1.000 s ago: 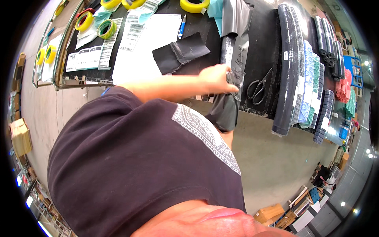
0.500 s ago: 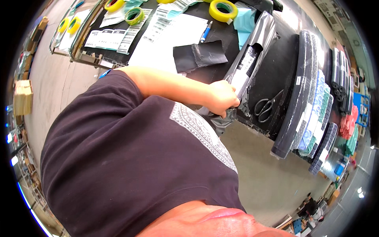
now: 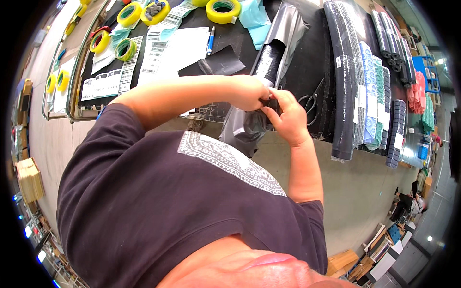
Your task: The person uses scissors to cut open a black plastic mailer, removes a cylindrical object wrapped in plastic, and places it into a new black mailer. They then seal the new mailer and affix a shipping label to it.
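Observation:
A grey-black plastic mailing bag point(image 3: 287, 32) lies on the dark table, its near end hanging past the front edge. Inside it shows a long roll point(image 3: 272, 60) in shiny black wrap. My left hand point(image 3: 249, 92) is closed on the bag near the table edge. Meeting it from the right, my right hand point(image 3: 291, 114) pinches the same stretch of plastic with thumb and fingers. The fingertips of both hands nearly touch and partly hide the plastic between them. Black-handled scissors point(image 3: 311, 104) lie just right of my right hand.
To the right stand a long dark wrapped roll point(image 3: 342, 81) and several patterned rolls point(image 3: 370, 96). At left are yellow tape rolls point(image 3: 223, 10), label sheets point(image 3: 185, 48), a blue pen point(image 3: 211, 41) and a black plastic piece point(image 3: 223, 61). A metal-framed cart point(image 3: 72, 91) stands beyond.
My right hand has come into view and taken hold of the bag beside my left hand, which keeps its grip. The whole view has shifted, so the table items appear further left.

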The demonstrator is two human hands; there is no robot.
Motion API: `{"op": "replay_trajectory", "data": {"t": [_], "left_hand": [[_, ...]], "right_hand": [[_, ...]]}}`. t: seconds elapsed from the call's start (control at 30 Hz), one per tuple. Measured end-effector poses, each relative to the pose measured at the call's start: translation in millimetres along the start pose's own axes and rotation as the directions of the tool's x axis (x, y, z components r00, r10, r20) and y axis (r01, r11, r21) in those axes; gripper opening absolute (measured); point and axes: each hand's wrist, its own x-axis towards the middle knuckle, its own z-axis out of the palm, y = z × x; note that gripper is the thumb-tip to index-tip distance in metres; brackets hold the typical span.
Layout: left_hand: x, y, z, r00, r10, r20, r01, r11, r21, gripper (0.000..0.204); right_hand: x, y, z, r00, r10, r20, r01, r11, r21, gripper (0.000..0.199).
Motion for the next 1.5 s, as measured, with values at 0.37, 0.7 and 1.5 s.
{"op": "replay_trajectory", "data": {"t": [0.37,0.7,1.5], "left_hand": [[-10,-10,12,0.984,0.174,-0.041,-0.177,0.978,-0.108,0.032],[-63,-60,11,0.949,0.264,-0.171,-0.248,0.962,0.111,0.031],[-105,-70,24,0.883,0.328,-0.335,-0.37,0.926,-0.069,0.047]], "right_hand": [[35,32,-2,0.871,-0.446,0.205,0.464,0.884,-0.049,0.04],[-10,74,-14,0.949,-0.296,-0.112,0.294,0.955,-0.035,0.038],[-21,66,31,0.936,-0.352,-0.012,0.345,0.91,0.23,0.043]]}}
